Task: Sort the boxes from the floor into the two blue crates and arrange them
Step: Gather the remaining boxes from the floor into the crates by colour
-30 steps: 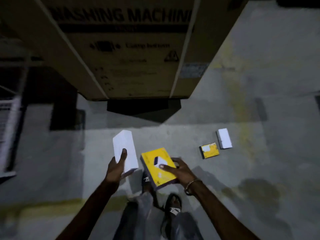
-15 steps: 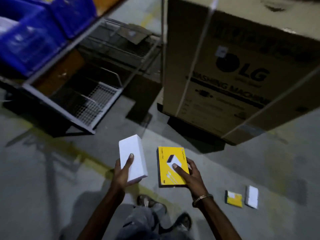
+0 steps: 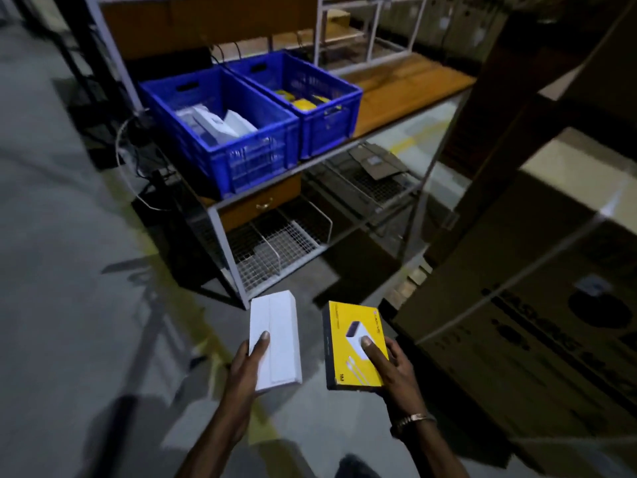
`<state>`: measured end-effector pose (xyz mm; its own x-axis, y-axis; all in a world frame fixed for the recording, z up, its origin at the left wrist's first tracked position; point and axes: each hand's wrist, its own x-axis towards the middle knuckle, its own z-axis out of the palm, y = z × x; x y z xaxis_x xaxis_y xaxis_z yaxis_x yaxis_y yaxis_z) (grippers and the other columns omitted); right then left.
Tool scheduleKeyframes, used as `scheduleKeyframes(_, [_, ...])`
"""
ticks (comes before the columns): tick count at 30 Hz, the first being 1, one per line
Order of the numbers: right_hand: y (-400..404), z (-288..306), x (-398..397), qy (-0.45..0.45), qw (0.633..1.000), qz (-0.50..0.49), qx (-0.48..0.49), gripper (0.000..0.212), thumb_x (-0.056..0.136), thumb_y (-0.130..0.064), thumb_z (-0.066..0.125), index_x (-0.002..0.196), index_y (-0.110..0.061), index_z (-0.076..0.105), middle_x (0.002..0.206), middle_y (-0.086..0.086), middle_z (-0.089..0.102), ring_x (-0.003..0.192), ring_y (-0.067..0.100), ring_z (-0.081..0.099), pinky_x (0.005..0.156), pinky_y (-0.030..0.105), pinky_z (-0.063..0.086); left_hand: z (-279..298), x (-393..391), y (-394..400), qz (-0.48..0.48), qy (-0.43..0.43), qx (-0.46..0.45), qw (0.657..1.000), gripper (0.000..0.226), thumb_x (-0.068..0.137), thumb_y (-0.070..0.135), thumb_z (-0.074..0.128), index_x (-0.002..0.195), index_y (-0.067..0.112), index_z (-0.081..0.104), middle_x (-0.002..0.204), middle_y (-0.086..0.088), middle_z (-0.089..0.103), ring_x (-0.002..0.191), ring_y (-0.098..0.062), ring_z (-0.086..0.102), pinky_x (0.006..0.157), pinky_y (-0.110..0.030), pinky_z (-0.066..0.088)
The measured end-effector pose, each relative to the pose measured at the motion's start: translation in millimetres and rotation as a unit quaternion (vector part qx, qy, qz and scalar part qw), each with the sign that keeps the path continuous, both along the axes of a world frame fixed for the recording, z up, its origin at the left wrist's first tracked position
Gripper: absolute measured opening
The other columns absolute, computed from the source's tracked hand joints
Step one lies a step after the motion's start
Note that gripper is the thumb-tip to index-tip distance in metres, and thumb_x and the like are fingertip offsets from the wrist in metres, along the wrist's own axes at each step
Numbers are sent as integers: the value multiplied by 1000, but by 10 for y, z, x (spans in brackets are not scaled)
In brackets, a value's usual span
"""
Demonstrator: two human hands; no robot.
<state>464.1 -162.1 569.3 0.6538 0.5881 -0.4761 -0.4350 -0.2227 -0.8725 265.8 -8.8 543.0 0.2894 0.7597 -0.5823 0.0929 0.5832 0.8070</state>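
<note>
We hold the white box (image 3: 275, 339) in our left grip (image 3: 246, 367) and the yellow box (image 3: 355, 346) in our right grip (image 3: 393, 370), and risk swapping the blue crates (image 3: 255, 157).

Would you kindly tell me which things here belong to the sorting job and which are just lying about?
Part of the job:
white box in the left hand
yellow box in the right hand
left blue crate, holding white boxes
right blue crate, holding yellow boxes

Just lying about:
washing machine carton
wire shelf
drawer
cables
</note>
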Motion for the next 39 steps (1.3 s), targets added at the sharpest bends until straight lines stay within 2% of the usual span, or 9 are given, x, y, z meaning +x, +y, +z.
scheduleKeyframes(3, [431,78,202,10,1000,20,11,41,83,-31,82,120,-19,69,109,9,79,95,35,76,72,45,62,52,90,311,26,-12,-3,1000,36,94,45,71,126,29,66,122,0,75,109,-25,72,87,-46,59])
scheduleKeyframes(7, [1039,96,555,2,999,42,14,56,72,-40,91,117,-15,70,108,11,79,97,36,76,75,43,62,103,348,710,48,-30,13,998,32,94,37,72,124,26,69,118,3,78,106,-22,74,94,-48,58])
scheduleKeyframes(14, [2199,106,1347,-5,996,90,18,41,80,-35,85,115,-19,70,98,3,80,85,24,78,59,32,59,247,1136,1674,93,-8,70,993,22,94,16,74,115,13,67,107,-6,79,78,-12,77,56,-21,57])
scheduleKeyframes(18, [2792,213,1886,-2,991,122,50,29,90,-20,76,116,-10,69,97,3,81,78,14,77,59,24,58,350,1581,2223,99,-9,75,992,25,96,12,68,121,12,65,114,-5,77,79,-5,76,56,-17,55])
scheduleKeyframes(21, [3151,223,2224,-18,989,134,55,47,80,-35,85,119,-12,69,102,4,80,84,14,76,66,24,59,430,1838,2587,108,-12,87,990,26,97,4,62,123,6,64,114,-11,74,65,0,71,48,-13,49])
scheduleKeyframes(27, [3860,260,2743,-16,989,130,68,50,77,-39,85,118,-15,70,105,6,79,87,17,76,68,27,58,764,2353,3533,169,-35,182,968,42,93,10,73,131,16,56,116,-6,76,98,-20,74,82,-37,59])
scheduleKeyframes(33, [4705,346,3177,-30,987,131,88,42,83,-32,82,118,-12,70,108,12,78,90,20,73,75,31,59,1045,2833,4608,191,1,302,934,46,94,6,73,133,11,50,102,1,66,76,9,68,65,-12,53])
scheduleKeyframes(37, [5276,505,3480,-55,988,109,97,41,82,-30,79,117,-11,70,108,11,78,87,16,73,74,28,59,1100,3070,5318,166,66,311,933,49,98,27,71,138,19,45,112,-4,64,77,-5,66,59,-12,50])
scheduleKeyframes(39, [5529,604,3605,-67,988,96,105,41,82,-31,75,118,-10,70,108,10,78,86,15,72,70,25,58,974,3138,5660,119,141,291,939,59,96,38,71,144,22,40,126,-7,55,88,-17,63,74,-22,54])
